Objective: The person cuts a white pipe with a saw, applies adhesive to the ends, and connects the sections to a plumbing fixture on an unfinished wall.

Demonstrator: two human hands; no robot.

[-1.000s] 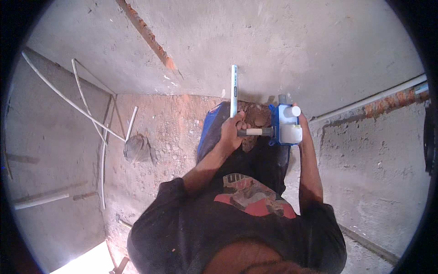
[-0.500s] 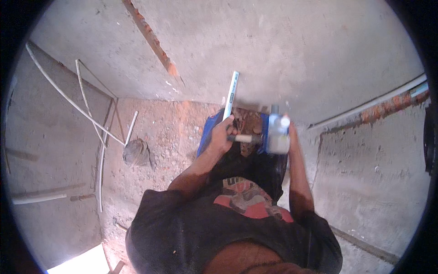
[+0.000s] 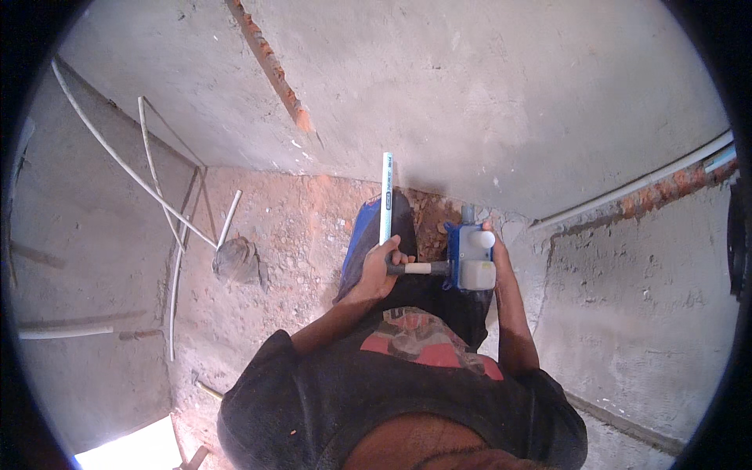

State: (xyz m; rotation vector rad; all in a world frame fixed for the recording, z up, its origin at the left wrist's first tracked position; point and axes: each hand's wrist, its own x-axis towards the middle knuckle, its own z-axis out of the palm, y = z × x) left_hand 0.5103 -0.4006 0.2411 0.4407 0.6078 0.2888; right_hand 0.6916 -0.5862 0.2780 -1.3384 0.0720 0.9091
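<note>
My left hand [image 3: 379, 270] is closed round the lower end of a white plastic pipe [image 3: 386, 200] with printing along it, which points away from me. Beside my fingers a dark elbow [image 3: 394, 265] turns into a short pale pipe piece [image 3: 419, 268]. That piece runs right to a blue and white valve box [image 3: 475, 251], which has a round white knob and a pale squarish cover. A grey pipe stub [image 3: 468, 212] sticks out of its far side. My right hand [image 3: 500, 249] grips the box's right edge, its fingers partly hidden behind it.
A rough plastered wall [image 3: 501, 102] rises ahead, with a chased groove [image 3: 270, 66] showing brick. Long thin pipes [image 3: 129, 172] lean at the left, near a grey bundle [image 3: 236, 261] on the rubble-strewn floor [image 3: 301, 235]. Another pipe [image 3: 634, 180] runs along the right wall.
Both hands have brought the joined pipe and valve box closer to my body. The white pipe, which leaned right, now stands nearly straight in view. The box, blurred before, is now sharp.
</note>
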